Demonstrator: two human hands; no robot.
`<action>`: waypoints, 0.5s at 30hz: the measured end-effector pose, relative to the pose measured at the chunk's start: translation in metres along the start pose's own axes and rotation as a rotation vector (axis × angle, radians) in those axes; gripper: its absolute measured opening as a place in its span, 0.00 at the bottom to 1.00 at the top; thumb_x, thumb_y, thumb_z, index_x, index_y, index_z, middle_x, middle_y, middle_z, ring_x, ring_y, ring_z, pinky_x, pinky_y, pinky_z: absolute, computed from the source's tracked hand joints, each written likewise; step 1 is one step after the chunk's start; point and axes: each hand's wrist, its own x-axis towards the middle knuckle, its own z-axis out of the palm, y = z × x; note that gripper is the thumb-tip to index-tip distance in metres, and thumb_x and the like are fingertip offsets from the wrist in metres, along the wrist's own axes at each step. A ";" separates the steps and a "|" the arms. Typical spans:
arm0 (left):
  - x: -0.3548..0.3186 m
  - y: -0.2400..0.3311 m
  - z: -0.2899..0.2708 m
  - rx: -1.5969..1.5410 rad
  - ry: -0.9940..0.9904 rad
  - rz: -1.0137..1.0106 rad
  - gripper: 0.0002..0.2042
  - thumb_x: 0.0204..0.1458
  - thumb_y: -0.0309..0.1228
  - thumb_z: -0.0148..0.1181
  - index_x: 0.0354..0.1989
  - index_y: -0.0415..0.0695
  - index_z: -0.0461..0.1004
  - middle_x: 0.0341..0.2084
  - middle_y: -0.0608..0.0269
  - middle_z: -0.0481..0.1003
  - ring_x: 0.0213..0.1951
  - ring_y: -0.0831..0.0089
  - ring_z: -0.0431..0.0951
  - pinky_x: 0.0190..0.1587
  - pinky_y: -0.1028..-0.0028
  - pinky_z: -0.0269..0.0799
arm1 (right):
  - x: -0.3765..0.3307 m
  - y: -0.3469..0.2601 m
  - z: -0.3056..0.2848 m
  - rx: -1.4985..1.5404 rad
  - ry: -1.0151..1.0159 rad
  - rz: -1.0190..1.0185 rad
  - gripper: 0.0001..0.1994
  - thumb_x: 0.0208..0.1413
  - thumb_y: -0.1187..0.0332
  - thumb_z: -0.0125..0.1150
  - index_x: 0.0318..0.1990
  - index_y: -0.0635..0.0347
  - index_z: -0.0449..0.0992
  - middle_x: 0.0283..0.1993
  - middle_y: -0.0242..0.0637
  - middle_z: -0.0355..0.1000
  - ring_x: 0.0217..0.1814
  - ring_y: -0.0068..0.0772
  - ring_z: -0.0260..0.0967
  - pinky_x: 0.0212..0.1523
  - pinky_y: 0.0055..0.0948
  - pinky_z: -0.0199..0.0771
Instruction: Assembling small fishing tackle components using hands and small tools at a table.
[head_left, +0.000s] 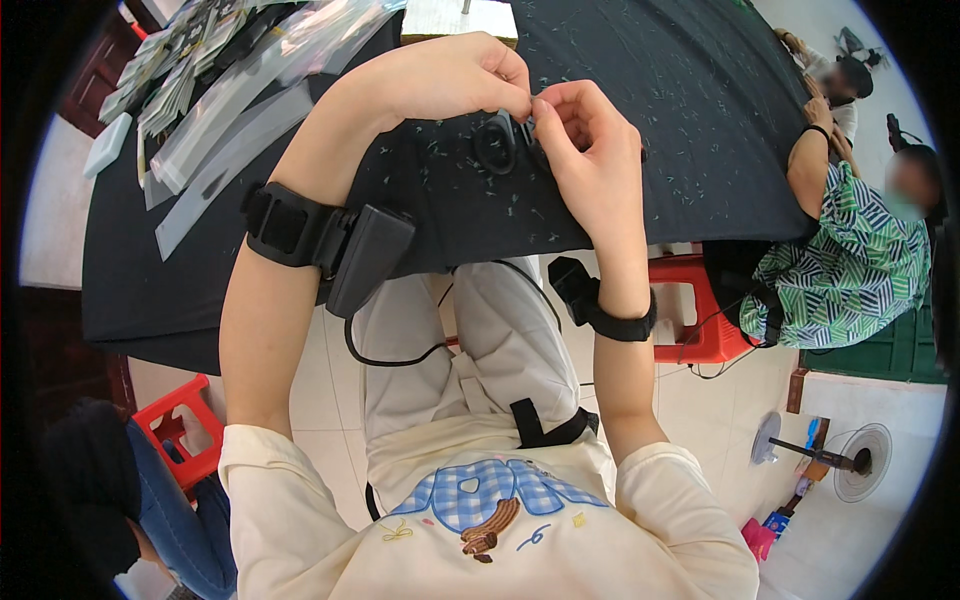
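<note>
My left hand (450,75) and my right hand (590,150) meet over a table covered in black cloth (650,90). Their fingertips pinch together on a small black looped item (497,143) lying on the cloth; its exact kind is too small to tell. Both forearms carry black strapped devices, a box (368,255) on the left and a band (620,322) on the right. Tiny pale scraps are scattered over the cloth around the hands.
Clear plastic sleeves (225,110) lie piled at the table's left. A person in a green patterned garment (850,260) sits at the right edge. Red plastic stools (700,310) stand under the table, and a fan (850,460) is on the floor.
</note>
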 end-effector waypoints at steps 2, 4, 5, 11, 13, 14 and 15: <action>0.000 0.002 -0.002 0.013 -0.017 -0.010 0.07 0.51 0.33 0.54 0.26 0.44 0.74 0.17 0.78 0.65 0.21 0.90 0.60 0.24 0.84 0.54 | 0.000 0.000 0.000 0.004 -0.002 0.004 0.05 0.52 0.72 0.56 0.31 0.66 0.72 0.20 0.33 0.71 0.20 0.19 0.66 0.23 0.19 0.65; 0.000 0.002 -0.001 0.014 -0.018 -0.017 0.07 0.51 0.33 0.54 0.26 0.44 0.74 0.17 0.78 0.65 0.21 0.90 0.60 0.24 0.84 0.53 | 0.000 0.000 0.000 -0.001 0.002 0.000 0.06 0.53 0.72 0.55 0.31 0.66 0.72 0.20 0.34 0.71 0.20 0.19 0.66 0.23 0.19 0.65; -0.001 0.003 -0.002 0.013 -0.019 -0.026 0.07 0.51 0.33 0.53 0.26 0.44 0.74 0.17 0.78 0.65 0.21 0.90 0.60 0.23 0.84 0.53 | 0.000 0.000 0.000 -0.001 0.002 -0.001 0.06 0.53 0.72 0.55 0.31 0.66 0.72 0.20 0.34 0.71 0.20 0.19 0.66 0.23 0.19 0.65; -0.003 0.010 -0.004 -0.013 -0.025 -0.041 0.06 0.51 0.33 0.54 0.27 0.45 0.74 0.16 0.79 0.64 0.17 0.92 0.57 0.18 0.85 0.48 | 0.000 -0.001 -0.003 0.000 -0.040 0.071 0.06 0.54 0.71 0.56 0.34 0.65 0.72 0.24 0.27 0.71 0.25 0.11 0.66 0.29 0.15 0.66; -0.002 0.007 -0.003 -0.012 -0.018 -0.035 0.06 0.51 0.33 0.54 0.27 0.46 0.74 0.16 0.79 0.65 0.16 0.92 0.57 0.17 0.85 0.47 | 0.000 0.001 -0.002 0.014 -0.013 0.059 0.06 0.55 0.71 0.56 0.35 0.66 0.73 0.26 0.28 0.72 0.27 0.13 0.68 0.31 0.16 0.67; -0.002 0.007 -0.003 -0.011 -0.011 -0.031 0.06 0.50 0.33 0.54 0.27 0.46 0.75 0.16 0.79 0.65 0.16 0.92 0.57 0.17 0.85 0.46 | 0.000 0.001 -0.002 0.014 -0.014 0.058 0.06 0.55 0.71 0.56 0.35 0.66 0.73 0.26 0.28 0.72 0.27 0.13 0.68 0.31 0.16 0.67; -0.002 0.006 -0.004 -0.012 -0.010 -0.032 0.06 0.50 0.33 0.54 0.27 0.46 0.75 0.16 0.79 0.65 0.16 0.92 0.57 0.17 0.85 0.46 | 0.000 0.002 -0.002 0.008 -0.012 0.060 0.06 0.55 0.71 0.56 0.35 0.66 0.73 0.26 0.29 0.72 0.28 0.14 0.68 0.31 0.16 0.68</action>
